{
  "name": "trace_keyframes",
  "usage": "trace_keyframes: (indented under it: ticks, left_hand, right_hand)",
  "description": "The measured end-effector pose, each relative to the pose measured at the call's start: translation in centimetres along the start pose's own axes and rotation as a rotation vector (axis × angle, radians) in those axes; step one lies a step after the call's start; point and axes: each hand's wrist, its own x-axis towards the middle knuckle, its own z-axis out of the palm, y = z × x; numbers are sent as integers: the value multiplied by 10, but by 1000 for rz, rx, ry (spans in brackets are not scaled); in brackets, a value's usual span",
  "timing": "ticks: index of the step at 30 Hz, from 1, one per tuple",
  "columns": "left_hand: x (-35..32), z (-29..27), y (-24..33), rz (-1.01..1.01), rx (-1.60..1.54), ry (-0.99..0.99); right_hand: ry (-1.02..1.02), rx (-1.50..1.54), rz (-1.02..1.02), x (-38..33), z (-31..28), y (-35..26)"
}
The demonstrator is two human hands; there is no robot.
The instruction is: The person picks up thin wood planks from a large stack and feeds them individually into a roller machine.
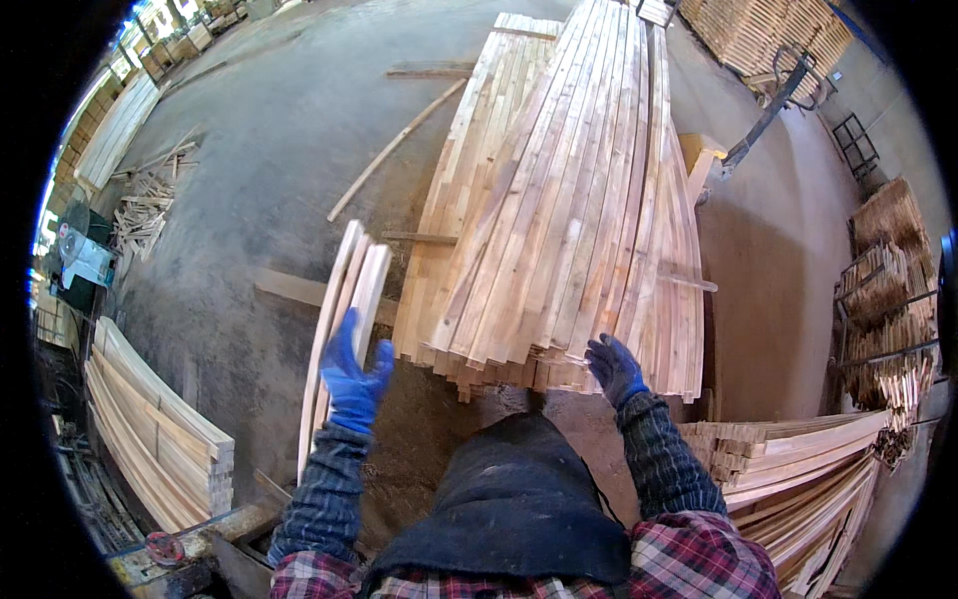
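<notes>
My left hand (355, 374), in a blue glove, has its thumb apart from its fingers. It is up against a few long pale boards (344, 285) left of the big stack; whether it presses on them I cannot tell, but its fingers are not wrapped round them. My right hand (616, 370), also gloved in blue, is at the near end of a large stack of long wooden strips (569, 210). Its fingers are slightly bent and spread, with nothing in them. The strips run away from me, their near ends uneven.
Curved stacked boards (160, 429) lie at the left, and more piled strips (788, 454) at the right. A loose stick (394, 150) and scrap wood (145, 215) lie on the concrete floor. A pallet jack handle (766, 112) rises beyond the stack. Bundled wood lines the right wall.
</notes>
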Motion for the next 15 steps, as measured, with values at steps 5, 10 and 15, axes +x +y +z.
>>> trace_keyframes:
  ticks: [5, 10, 15]
  left_hand:
    - [-63, 141, 77, -446, -599, -564]
    - [-119, 286, 94, -1281, -1240, -724]
    - [-121, 395, 92, -1855, -1508, -186]
  right_hand:
    - [54, -226, -177, 82, -18, -21]
    - [170, -584, -557, 181, -21, -16]
    - [202, -896, -564, 219, -18, -11]
